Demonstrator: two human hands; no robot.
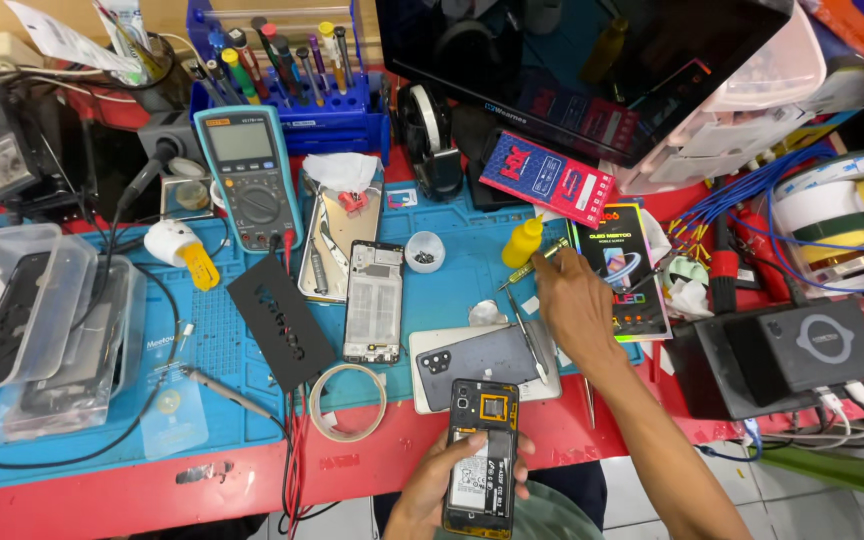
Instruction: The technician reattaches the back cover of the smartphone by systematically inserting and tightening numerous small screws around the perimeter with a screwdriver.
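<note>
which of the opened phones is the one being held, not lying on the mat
The opened phone with the orange-edged frame, gripped in the left hand at the table's front edge. The silver phone frame lies on the blue mat.

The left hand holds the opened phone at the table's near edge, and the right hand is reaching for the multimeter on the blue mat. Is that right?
Not quite. The left hand does hold the opened phone, but the right hand reaches toward the small yellow bottle, not the multimeter, which lies far to the left. The head view shows this.

The opened phone (482,455) lies at six o'clock, a back cover (477,362) just beyond it at twelve. The tape ring (348,402) sits at its ten o'clock, the multimeter (249,172) farther off toward eleven.
</note>
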